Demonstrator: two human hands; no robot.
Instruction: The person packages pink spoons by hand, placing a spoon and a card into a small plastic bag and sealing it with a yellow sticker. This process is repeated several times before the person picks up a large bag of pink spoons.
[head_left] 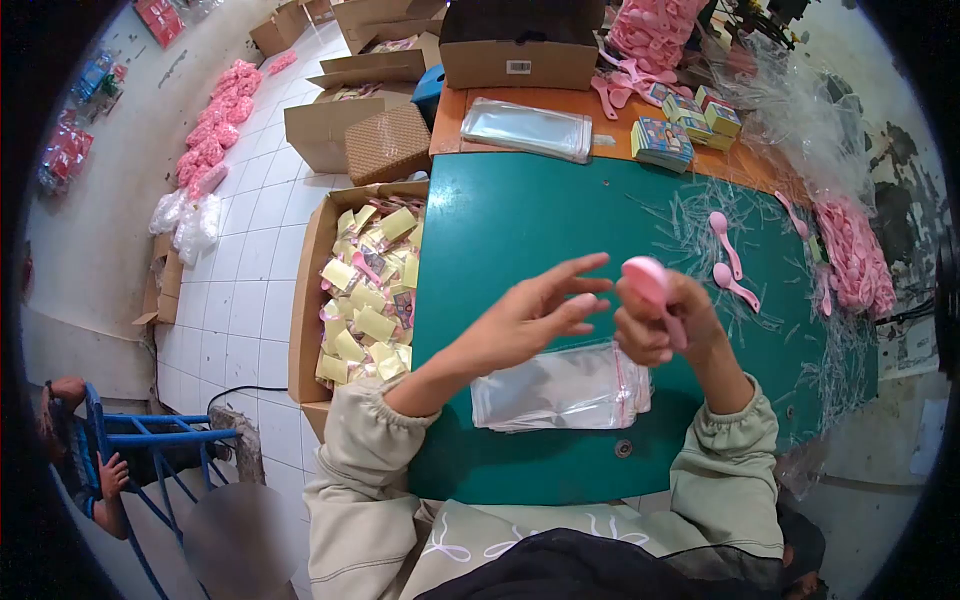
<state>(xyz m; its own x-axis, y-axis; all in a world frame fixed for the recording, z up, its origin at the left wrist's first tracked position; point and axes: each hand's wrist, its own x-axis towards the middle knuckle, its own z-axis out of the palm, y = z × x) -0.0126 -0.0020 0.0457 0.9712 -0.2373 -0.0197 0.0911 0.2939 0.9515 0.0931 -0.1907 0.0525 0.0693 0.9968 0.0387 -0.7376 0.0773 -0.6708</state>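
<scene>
My right hand (668,322) is closed around a pink plastic spoon (647,279), its bowl sticking up above my fingers. My left hand (540,308) hovers just to the left of it, fingers spread and holding nothing, fingertips close to the spoon. Both hands are above a stack of clear plastic bags (560,388) lying on the green table (530,220). Two more pink spoons (730,262) lie on the table to the right.
A cardboard box (310,300) of packed yellow packets stands on the floor at the left. Further back are another stack of clear bags (527,128), small printed cards (662,142), boxes and pink spoon piles (858,255). Another person sits at the lower left by a blue frame (150,440).
</scene>
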